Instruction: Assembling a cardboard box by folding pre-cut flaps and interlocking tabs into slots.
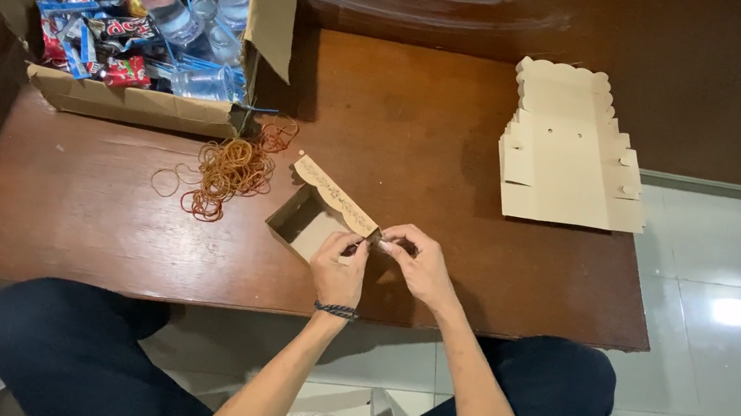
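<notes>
Both your hands pinch one corner of the small box at the bench's near edge; left hand and right hand grip narrow, fingertips meeting; rubber bands lie just left; flat boxes far right; carton of snacks and bottles far left.

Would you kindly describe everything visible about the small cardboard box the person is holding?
The small cardboard box is tan, thin card, partly folded, open side facing up-left. Its scalloped lid flap, edged with a dark pattern, stands open. It rests on the brown wooden table beside loose rubber bands. The left hand and right hand pinch its near corner.
</notes>
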